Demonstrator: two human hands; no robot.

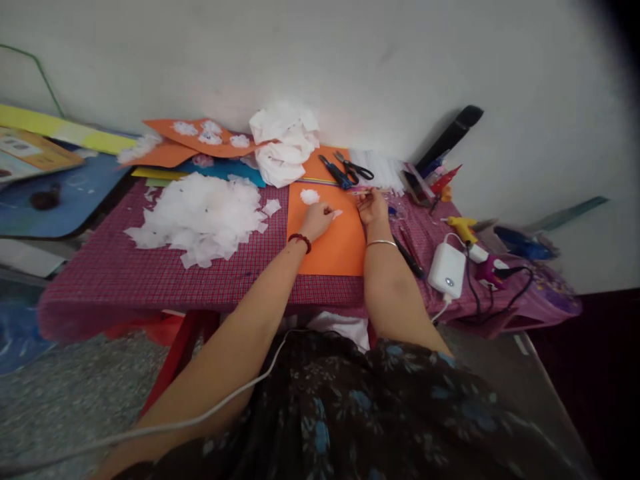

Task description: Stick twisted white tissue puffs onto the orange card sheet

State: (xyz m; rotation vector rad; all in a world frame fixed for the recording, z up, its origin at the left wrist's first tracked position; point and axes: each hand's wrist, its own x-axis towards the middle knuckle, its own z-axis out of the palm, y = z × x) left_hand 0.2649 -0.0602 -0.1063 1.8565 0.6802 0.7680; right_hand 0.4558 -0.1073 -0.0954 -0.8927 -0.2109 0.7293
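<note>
My left hand (317,221) is over the orange sheet (327,257), fingers pinched on a small piece of white tissue paper (338,213). Just beyond it, a white paper puff (310,196) lies on the sheet. At the sheet's right edge my right hand (373,207) is closed on a thin pale stick (367,193); its exact kind is too small to make out. To the left of the sheet spreads a large heap of white tissue paper pieces (205,210), with a loose square (271,207) beside it.
Two pairs of scissors (345,173) lie behind the sheet, near crumpled white tissue (285,143). Orange cutouts with white puffs (210,137) rest at the back left. A white power bank (447,269), cables and a yellow glue gun (463,228) occupy the right side of the checked tablecloth (240,279).
</note>
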